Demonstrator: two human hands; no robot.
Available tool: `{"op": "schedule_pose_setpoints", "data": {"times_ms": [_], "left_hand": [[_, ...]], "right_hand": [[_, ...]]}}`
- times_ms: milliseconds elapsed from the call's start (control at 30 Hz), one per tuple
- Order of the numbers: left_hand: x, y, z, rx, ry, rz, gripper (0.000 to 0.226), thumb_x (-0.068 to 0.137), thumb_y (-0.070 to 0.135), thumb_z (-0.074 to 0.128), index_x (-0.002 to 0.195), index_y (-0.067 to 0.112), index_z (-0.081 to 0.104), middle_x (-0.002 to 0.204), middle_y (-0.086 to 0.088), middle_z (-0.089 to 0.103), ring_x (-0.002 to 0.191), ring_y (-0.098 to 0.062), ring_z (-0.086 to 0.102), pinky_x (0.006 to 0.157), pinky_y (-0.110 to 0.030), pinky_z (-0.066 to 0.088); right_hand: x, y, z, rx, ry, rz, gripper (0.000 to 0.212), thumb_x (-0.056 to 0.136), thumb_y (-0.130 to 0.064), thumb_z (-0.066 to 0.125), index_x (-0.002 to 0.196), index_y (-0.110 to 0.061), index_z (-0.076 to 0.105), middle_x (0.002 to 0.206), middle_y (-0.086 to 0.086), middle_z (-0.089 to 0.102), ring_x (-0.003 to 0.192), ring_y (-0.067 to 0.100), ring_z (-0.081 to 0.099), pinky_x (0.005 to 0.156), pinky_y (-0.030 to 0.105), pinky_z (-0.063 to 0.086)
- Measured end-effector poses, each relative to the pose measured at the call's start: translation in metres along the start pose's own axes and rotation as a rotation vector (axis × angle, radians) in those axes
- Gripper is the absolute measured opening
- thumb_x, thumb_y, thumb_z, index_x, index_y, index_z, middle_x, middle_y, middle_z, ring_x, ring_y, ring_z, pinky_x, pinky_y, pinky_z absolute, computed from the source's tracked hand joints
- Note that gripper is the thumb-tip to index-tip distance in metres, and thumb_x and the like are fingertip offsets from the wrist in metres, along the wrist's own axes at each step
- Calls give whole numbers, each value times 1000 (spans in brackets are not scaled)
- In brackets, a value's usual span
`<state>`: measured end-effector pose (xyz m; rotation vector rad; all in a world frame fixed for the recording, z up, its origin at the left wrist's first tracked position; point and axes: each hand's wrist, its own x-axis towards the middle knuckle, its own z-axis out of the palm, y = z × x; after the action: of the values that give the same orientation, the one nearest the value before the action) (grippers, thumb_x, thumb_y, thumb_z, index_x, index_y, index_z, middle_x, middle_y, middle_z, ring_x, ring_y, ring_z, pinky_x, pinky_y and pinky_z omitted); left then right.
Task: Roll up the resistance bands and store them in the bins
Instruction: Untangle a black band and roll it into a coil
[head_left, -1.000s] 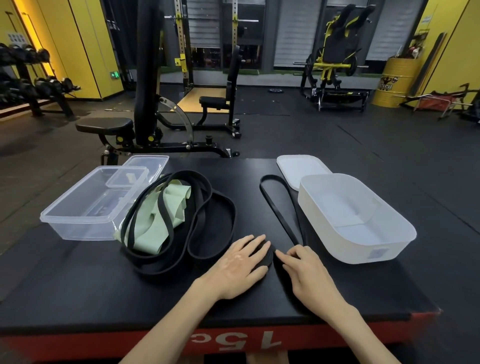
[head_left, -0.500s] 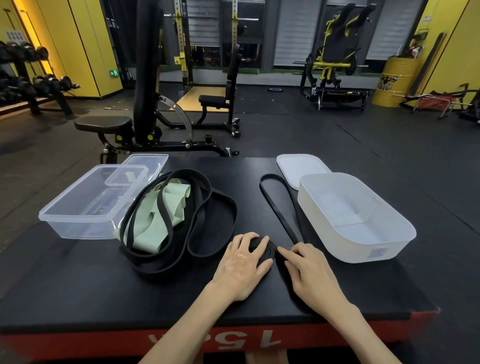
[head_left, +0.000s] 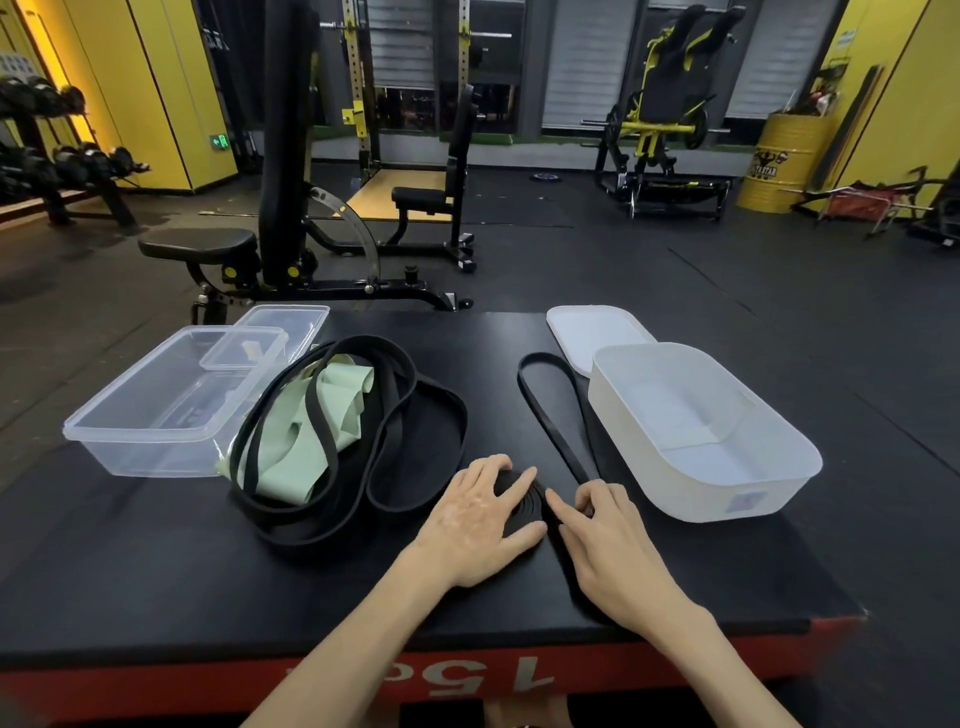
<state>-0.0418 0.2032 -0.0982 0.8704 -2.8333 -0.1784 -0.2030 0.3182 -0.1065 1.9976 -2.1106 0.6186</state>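
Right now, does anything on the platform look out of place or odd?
Nothing damaged or spilled. Only the heap of black bands and a green band looks untidy, tangled and lying against the clear bin.

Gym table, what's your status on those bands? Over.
Left hand grips half-rolled black band, right hand holds its tail. White bin empty alongside. Other bands piled left, out of the way.
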Motion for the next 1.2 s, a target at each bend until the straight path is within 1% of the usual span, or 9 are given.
{"op": "schedule_pose_setpoints", "data": {"times_ms": [67,167,367,467,600,867,933,1033,1200], "left_hand": [[-1,-6,-2,-98,-59,62,72,94,59,32,154,24,13,159,5,13,145,-11,6,120,-29,9],[-1,-12,-5,-139,-99,114,69,97,51,38,155,22,12,159,9,13,145,-7,5,120,-29,12],[-6,-2,0,-37,-3,24,66,100,52,30,154,19,13,155,6,19,142,-12,12,119,-28,13],[-6,7,4,-46,12,-105,68,99,55,24,154,18,11,155,3,18,142,-16,13,119,-33,16],[-3,15,9,10,25,-199,88,77,64,-8,154,23,7,153,1,18,138,-19,17,115,-33,20],[-4,32,14,-34,24,-376,69,87,60,0,152,38,11,156,-6,15,141,-25,15,116,-40,18],[-4,28,9,-68,-26,-328,58,98,53,19,153,35,9,160,-7,3,146,-25,1,120,-40,6],[-6,18,-3,-128,-140,-201,60,100,42,27,155,29,4,162,-3,-8,147,-19,-14,120,-36,-7],[-4,-6,-17,-5,-229,-15,66,100,53,29,154,26,4,159,-5,7,145,-22,2,121,-36,8]], "right_hand": [[2,1,0,-31,-17,-31,48,80,-6,63,128,-13,57,93,0,44,81,17,37,72,25,38],[3,0,2,-32,-35,-70,56,73,6,65,126,-7,57,91,-1,45,81,15,36,73,19,33],[1,0,3,124,99,23,17,83,-7,68,99,-12,64,88,-3,56,83,15,50,79,20,38],[3,1,4,80,96,12,24,81,-6,70,104,-12,68,84,-1,56,78,20,53,76,31,47],[7,2,5,27,87,-17,33,77,0,71,108,-10,68,79,0,53,70,21,51,71,30,45],[11,-10,13,-51,66,-67,46,63,3,77,108,-6,67,82,3,55,69,20,51,63,26,43],[9,-10,13,-26,49,-54,46,68,4,74,113,-6,64,89,2,51,77,19,45,67,21,38],[6,-10,11,25,-24,-34,49,75,5,67,122,-8,57,98,1,44,86,17,42,64,17,37],[5,-7,7,48,-65,-46,50,79,2,66,127,-7,55,99,0,44,89,13,40,69,13,33]]}}
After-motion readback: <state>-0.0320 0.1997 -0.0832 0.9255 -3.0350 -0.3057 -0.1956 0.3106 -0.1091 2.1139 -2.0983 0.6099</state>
